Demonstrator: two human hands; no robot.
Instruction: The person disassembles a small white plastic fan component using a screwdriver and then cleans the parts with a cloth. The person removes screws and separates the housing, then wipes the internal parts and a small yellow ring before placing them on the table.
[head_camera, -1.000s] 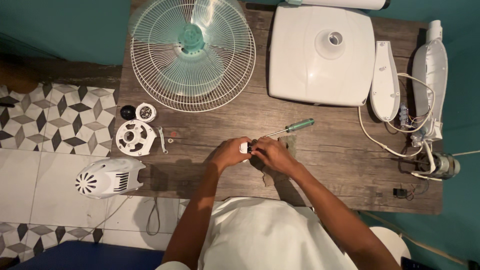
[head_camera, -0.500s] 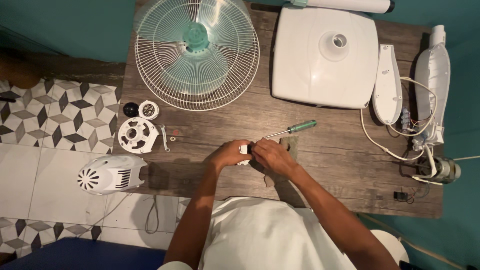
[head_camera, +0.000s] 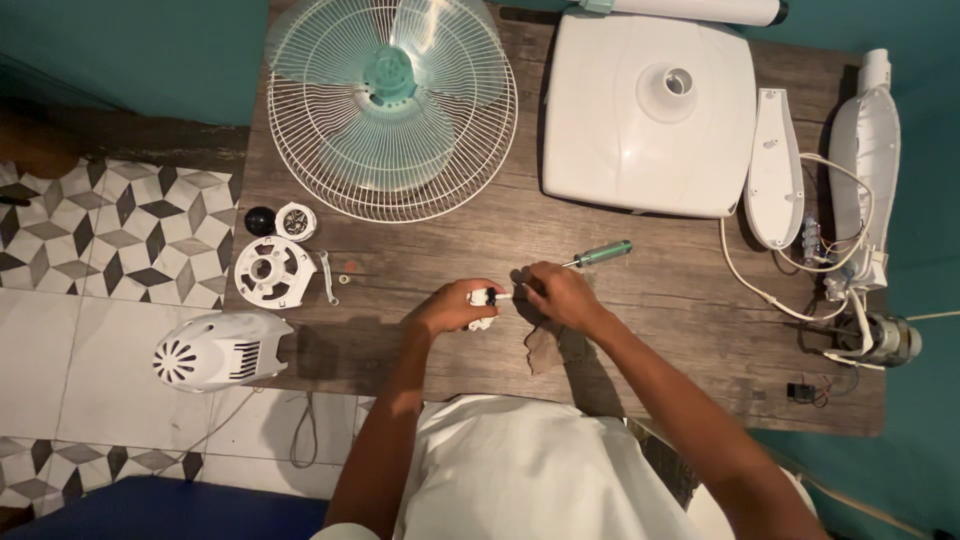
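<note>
We have both hands low over the front middle of the wooden tabletop (head_camera: 640, 330), and the left hand (head_camera: 450, 308) has its fingers curled shut around a small white part (head_camera: 483, 309), pinched just above the wood. The right hand (head_camera: 558, 296) closes its fingers on something thin at the part's right side; we cannot tell what, it is too small to make out. The risk, as we judge it, is slippage: the part is tiny and held only at the fingertips, so a twist too hard could flick it out and off the near edge to the tiled floor (head_camera: 90, 240). Small loose bits are about too, a washer (head_camera: 349, 266) and a slim metal clip (head_camera: 327, 277) to the left, easily swept by a forearm. The green-handled screwdriver (head_camera: 598, 254) lies just beyond the right hand and could roll if knocked. Farther back sit the fan grille with blades (head_camera: 391, 105) and the white base plate (head_camera: 648, 110); at the right, a tangle of white cable (head_camera: 770, 297) runs to the motor (head_camera: 880, 338). The white motor cover (head_camera: 215, 349) hangs at the left front edge.
</note>
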